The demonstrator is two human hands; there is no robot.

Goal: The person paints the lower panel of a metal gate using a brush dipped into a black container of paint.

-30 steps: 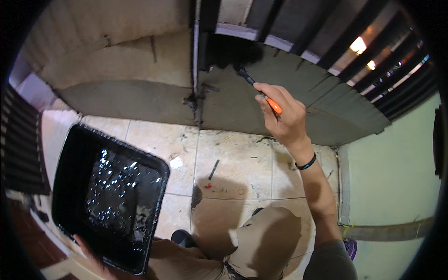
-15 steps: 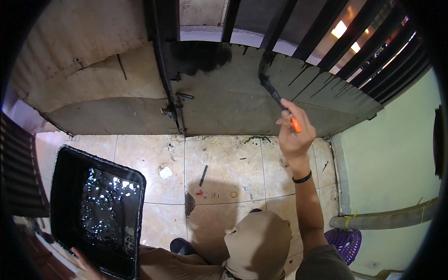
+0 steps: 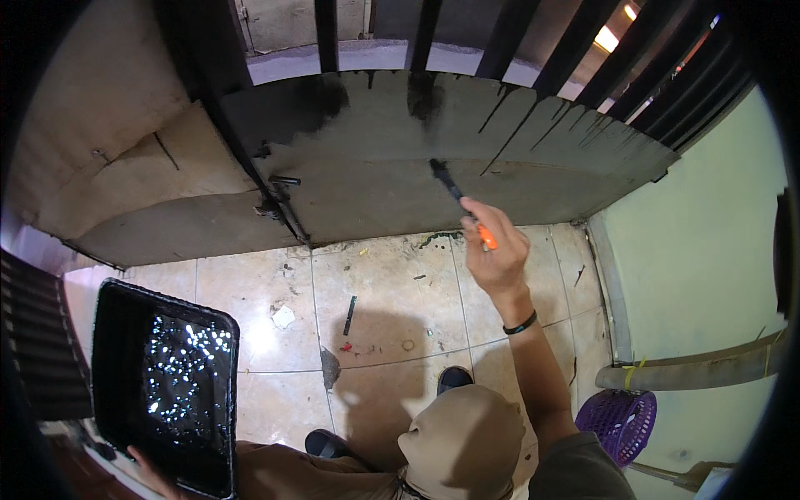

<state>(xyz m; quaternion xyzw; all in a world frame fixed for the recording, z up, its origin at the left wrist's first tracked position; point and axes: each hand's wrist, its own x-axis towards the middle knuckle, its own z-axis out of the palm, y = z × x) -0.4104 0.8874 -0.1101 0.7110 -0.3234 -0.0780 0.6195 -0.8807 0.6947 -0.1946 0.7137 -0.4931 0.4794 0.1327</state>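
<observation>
Brush (image 3: 448, 182): lower on the grey panel (image 3: 358, 200) than before.
Left hand (image 3: 148, 473): holding a black tub (image 3: 119, 358) of glossy liquid (image 3: 187, 379).
Right hand (image 3: 500, 254): gripped around the brush's orange handle (image 3: 487, 237).
Panel: dark patches (image 3: 321, 98) near its top.

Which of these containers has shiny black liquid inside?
The black rectangular plastic tub at the left hand, glossy with dark liquid; the purple lattice basket at right shows none.
</observation>
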